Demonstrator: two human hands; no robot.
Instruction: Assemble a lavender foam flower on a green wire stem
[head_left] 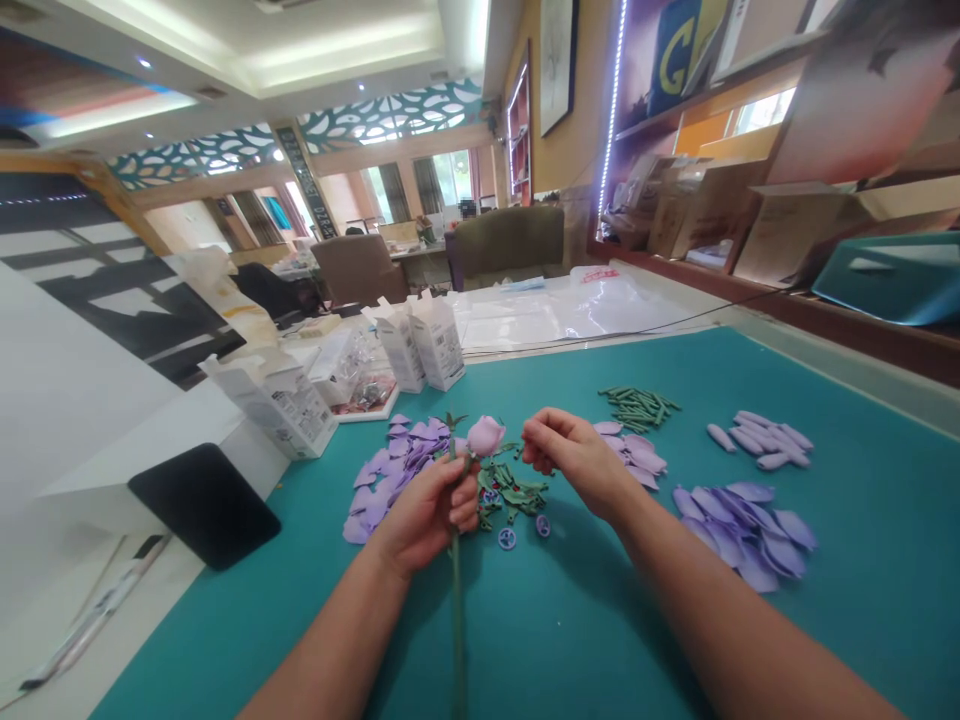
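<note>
My left hand is closed around the green stem of an artificial rose. Its pale purple rose head tips to the right above the fist, and a green leafy piece sticks up beside it. To the right, my right hand hovers apart from the flower, thumb and fingertips pinched together; whatever they hold, if anything, is hidden. Beneath and between the hands lie green leaf-like parts and small purple rings. Purple petals are heaped left of my left hand.
On the green mat, right of my right hand, are pale petals, green sticks, lilac bud cores and larger purple petals. White boxes stand behind. A black tablet-like panel leans at left.
</note>
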